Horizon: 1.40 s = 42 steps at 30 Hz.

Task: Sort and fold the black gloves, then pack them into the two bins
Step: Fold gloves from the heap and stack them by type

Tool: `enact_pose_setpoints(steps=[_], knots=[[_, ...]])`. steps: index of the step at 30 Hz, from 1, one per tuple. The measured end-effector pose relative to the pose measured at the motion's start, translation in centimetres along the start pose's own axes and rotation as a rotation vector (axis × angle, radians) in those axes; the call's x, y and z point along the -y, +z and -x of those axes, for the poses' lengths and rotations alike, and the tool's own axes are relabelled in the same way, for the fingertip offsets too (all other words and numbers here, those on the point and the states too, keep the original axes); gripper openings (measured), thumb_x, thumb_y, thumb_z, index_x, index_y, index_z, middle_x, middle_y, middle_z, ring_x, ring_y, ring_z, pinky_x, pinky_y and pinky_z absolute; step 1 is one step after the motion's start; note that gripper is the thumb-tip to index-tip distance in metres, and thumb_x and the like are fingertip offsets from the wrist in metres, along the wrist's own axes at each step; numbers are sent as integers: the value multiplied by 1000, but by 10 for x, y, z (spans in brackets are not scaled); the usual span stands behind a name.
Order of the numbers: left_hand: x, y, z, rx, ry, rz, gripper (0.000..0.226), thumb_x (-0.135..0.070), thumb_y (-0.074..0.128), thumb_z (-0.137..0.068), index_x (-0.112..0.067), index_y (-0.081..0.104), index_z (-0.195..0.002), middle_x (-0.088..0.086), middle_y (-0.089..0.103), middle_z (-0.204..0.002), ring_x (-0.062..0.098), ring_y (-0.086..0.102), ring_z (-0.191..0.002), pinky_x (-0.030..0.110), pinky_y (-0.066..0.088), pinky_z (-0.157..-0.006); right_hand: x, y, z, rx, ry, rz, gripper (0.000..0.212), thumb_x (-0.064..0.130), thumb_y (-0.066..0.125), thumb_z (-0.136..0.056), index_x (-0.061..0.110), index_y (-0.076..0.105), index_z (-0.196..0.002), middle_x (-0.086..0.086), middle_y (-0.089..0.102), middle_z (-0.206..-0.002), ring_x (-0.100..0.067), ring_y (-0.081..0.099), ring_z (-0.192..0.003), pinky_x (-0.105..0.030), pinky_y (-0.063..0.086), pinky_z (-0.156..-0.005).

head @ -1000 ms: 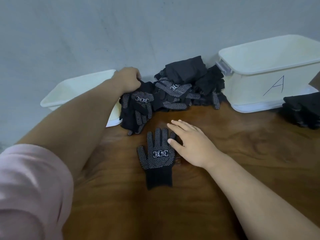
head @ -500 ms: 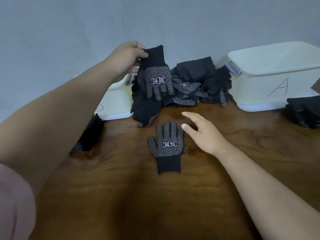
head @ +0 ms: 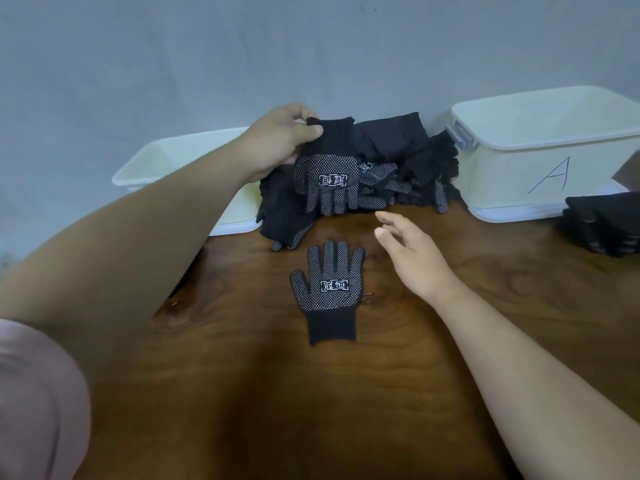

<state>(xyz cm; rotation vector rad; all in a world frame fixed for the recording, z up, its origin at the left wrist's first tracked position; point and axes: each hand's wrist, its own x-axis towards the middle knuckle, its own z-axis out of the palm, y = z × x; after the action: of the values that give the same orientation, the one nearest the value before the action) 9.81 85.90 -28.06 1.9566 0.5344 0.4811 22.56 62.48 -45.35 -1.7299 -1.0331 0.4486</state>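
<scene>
Nearest, at centre: one flat glove (head: 327, 289) laid dotted side up on the table (head: 346, 410). At two o'clock, right hand (head: 412, 258) spread, empty. At twelve, left hand (head: 277, 140) pinching a hanging glove (head: 327, 174) by its cuff above the unsorted heap (head: 408, 168). Beyond, at ten and two, both bins (head: 180, 161) (head: 540, 147). Looks mostly undone.

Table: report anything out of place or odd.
Nothing damaged. The glove pile against the wall is a jumble, unsorted. One glove lies flat; the left hand holds another glove by its cuff.
</scene>
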Motion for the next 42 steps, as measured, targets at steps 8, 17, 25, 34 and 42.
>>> enact_pose_setpoints(steps=[8,17,25,34,42], knots=[[46,17,39,54,-80,114,13,-27,70,-92,-23,60,-100,12,64,-98,27,59,-97,37,49,-84,-2,1,-2,-7,-11,30,44,40,56,-109,35,55,-153,12,59,-147,-1,52,-136,-22,39,-112],[104,70,160,101,-44,46,11,-19,68,-98,-17,59,-101,1,75,-102,12,66,-98,35,46,-92,-3,3,-1,23,-41,98,43,40,56,-109,35,56,-151,18,57,-148,1,51,-135,-23,38,-112],[130,82,190,108,205,-465,23,-11,69,-97,-29,65,-111,-22,68,-124,1,58,-129,45,38,-121,9,14,17,218,-260,286,30,38,63,-106,32,72,-134,23,62,-141,5,51,-137,-28,42,-118],[135,69,178,142,198,-415,33,-13,73,-96,-32,67,-123,-26,70,-126,-11,60,-123,6,46,-91,11,32,51,306,-496,593,45,60,64,-96,32,76,-129,16,67,-138,-7,59,-130,-35,36,-122],[150,53,175,-37,160,-510,66,-45,84,-86,-36,49,-140,-26,48,-134,-6,43,-130,16,38,-107,23,45,50,110,-507,643,30,40,54,-104,24,79,-111,13,78,-108,-10,71,-105,-39,56,-100]])
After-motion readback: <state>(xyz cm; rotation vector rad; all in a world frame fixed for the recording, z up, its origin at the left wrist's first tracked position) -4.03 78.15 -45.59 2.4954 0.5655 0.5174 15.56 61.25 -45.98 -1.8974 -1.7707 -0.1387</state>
